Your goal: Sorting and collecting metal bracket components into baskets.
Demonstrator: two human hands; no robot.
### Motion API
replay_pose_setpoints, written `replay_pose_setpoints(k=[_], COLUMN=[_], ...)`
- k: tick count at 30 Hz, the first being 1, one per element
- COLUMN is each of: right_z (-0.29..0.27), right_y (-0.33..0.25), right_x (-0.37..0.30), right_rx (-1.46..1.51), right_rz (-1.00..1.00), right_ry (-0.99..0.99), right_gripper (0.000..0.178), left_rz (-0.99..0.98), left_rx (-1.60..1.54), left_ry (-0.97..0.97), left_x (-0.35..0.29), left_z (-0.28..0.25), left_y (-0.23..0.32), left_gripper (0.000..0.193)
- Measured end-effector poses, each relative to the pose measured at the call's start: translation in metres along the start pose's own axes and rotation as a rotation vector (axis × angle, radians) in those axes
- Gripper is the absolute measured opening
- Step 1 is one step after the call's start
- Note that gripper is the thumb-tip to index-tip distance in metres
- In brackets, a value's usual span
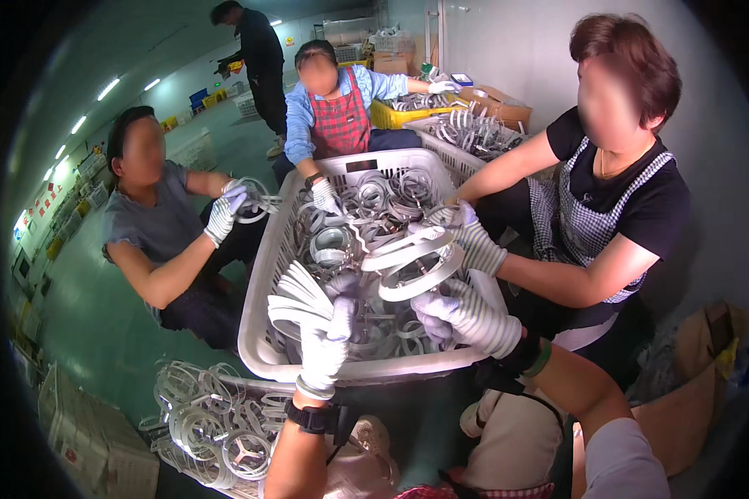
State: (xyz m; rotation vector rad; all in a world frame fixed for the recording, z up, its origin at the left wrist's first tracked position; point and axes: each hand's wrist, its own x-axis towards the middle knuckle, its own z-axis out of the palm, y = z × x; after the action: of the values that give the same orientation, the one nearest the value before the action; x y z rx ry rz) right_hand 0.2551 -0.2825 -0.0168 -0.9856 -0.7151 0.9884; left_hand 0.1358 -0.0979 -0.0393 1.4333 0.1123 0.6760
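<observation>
My left hand [326, 337], in a white knit glove, grips a stack of white curved strips [298, 298] above the near left part of a large white plastic basket [258, 333]. To its right, my right hand [473, 320], in a striped glove, has its fingers curled at the near edge of a white ring [422, 281]; they seem closed on it, though the contact is partly hidden. Just beyond, the gloved hand [478, 243] of a person on the right is close to the same rings. Many grey-white rings [333, 245] with metal parts fill the basket.
Three co-workers sit around the basket; the left one holds a ring [254, 200], and the far one's glove [326, 198] reaches into the basket. Another container of rings [216, 428] stands at lower left. Beyond are a yellow crate [387, 116] and cardboard boxes [499, 106].
</observation>
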Motion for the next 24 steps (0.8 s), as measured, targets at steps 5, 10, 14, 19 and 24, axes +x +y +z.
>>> replay_pose_setpoints(k=[5, 10, 14, 19, 24], right_z=[0.002, -0.005, -0.006, -0.010, 0.004], right_y=[0.003, 0.017, 0.014, 0.028, -0.003], right_x=[-0.005, 0.006, 0.003, 0.013, 0.002], right_rx=[-0.147, -0.289, -0.634, -0.359, -0.483], right_rz=[0.050, -0.174, -0.220, -0.243, 0.024], right_ry=[0.105, 0.045, 0.108, 0.090, 0.205], right_gripper=[0.023, 0.038, 0.043, 0.042, 0.027], left_rz=[0.052, 0.303, 0.231, 0.263, 0.081], left_rx=[-0.036, 0.068, 0.004, 0.258, 0.222], left_ry=[0.059, 0.164, 0.165, 0.100, 0.112], left_x=[-0.006, -0.010, -0.015, -0.004, 0.006], left_z=[0.013, 0.008, 0.021, 0.008, -0.007], left_y=[0.005, 0.004, 0.016, 0.000, -0.011], left_gripper=[0.030, 0.032, 0.047, 0.051, 0.044])
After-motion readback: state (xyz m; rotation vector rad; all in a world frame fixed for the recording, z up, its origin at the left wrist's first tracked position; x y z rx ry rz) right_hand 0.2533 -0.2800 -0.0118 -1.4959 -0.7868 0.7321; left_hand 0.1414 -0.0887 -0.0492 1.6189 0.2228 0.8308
